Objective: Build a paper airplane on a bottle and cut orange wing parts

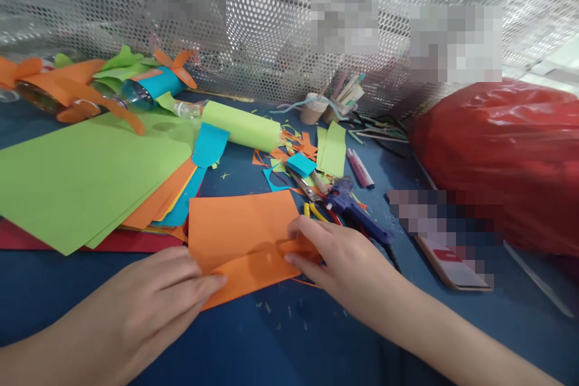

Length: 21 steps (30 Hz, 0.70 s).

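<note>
A sheet of orange paper (239, 226) lies on the blue table in front of me, its near edge folded or curled up toward the far side. My left hand (158, 298) grips the near left corner between thumb and fingers. At the right end, my right hand (337, 250) pinches the curled edge, thumb below and fingers above. Just beyond the right hand lie a dark blue glue gun (357, 211) and a pair of scissors (304, 184), partly covered by scraps. Green paper sheets (94, 175) are stacked left of the orange sheet.
Behind stands a bottle wrapped in green paper (242, 125), with several paper-covered bottles, one blue (158, 84), at the back left. Paper scraps (298, 145), pink markers (360, 167) and cups of sticks (313, 108) lie beyond. On the right are a phone (446, 253) and a red plastic bag (502, 163).
</note>
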{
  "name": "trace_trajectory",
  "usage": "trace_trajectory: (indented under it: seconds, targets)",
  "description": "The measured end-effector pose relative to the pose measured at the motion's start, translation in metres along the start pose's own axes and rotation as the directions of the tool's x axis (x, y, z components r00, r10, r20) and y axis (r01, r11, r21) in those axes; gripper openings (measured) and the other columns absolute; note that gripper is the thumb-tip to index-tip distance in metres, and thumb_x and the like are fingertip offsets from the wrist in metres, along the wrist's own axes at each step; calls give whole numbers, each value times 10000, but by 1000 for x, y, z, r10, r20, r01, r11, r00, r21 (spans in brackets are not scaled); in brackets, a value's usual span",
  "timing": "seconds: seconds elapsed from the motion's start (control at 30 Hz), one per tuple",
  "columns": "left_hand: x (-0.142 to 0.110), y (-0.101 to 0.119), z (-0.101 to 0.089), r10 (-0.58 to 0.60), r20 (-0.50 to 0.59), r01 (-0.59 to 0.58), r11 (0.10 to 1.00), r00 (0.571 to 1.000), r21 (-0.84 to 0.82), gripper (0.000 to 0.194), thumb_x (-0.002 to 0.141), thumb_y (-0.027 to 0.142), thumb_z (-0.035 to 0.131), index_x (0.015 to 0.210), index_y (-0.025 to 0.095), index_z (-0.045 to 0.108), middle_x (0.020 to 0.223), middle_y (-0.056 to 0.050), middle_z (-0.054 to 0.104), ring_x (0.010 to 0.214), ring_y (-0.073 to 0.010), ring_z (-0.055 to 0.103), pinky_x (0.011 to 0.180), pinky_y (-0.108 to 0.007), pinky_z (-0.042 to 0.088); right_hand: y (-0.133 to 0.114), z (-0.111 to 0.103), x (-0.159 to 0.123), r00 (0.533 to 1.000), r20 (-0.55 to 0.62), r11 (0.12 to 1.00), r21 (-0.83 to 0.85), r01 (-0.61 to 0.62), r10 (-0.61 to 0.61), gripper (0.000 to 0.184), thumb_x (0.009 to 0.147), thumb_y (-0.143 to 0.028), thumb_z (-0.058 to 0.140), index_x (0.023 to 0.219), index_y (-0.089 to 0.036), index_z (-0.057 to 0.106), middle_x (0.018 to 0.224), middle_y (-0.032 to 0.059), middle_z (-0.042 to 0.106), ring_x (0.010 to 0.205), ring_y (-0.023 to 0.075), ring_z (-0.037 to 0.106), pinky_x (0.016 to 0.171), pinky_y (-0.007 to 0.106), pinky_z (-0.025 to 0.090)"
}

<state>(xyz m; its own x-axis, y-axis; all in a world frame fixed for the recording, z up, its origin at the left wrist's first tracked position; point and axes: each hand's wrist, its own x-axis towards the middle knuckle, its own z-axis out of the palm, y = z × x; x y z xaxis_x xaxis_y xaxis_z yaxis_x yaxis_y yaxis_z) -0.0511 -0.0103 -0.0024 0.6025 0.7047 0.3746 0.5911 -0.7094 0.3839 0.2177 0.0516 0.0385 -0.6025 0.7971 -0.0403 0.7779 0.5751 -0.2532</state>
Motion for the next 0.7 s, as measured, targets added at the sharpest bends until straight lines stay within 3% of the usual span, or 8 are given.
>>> trace_trajectory:
  seconds: [0.2, 0.57, 0.7]
  targets:
    - [-6, -7, 3, -14, 8, 14, 999, 1000, 48, 385, 977, 75, 320, 1222, 257, 553, 921, -13, 672, 823, -143, 640, 633, -185, 497, 2, -2, 2, 998, 61, 999, 54, 4, -8, 147, 875, -105, 646, 814, -197, 548, 799, -12, 673, 693, 166, 637, 589, 255, 402]
    - [-14, -8, 10, -32, 49, 27, 995, 998, 100, 422, 983, 99, 289, 1283, 257, 540, 869, -2, 640, 800, -150, 623, 721, -232, 500, 3, -3, 3, 996, 83, 993, 112, -23, 14, 164, 855, -86, 670, 794, -198, 568, 803, -25, 672, 705, 150, 633, 609, 244, 426]
    - [-20, -12, 17, -52, -39, 56, 990, 998, 131, 354, 982, 160, 386, 1236, 277, 602, 908, -12, 625, 874, -172, 614, 748, -239, 516, 2, -3, 2, 996, 84, 995, 101, -14, 6, 156, 877, -100, 649, 787, -194, 564, 802, -8, 658, 709, 155, 638, 608, 244, 450]
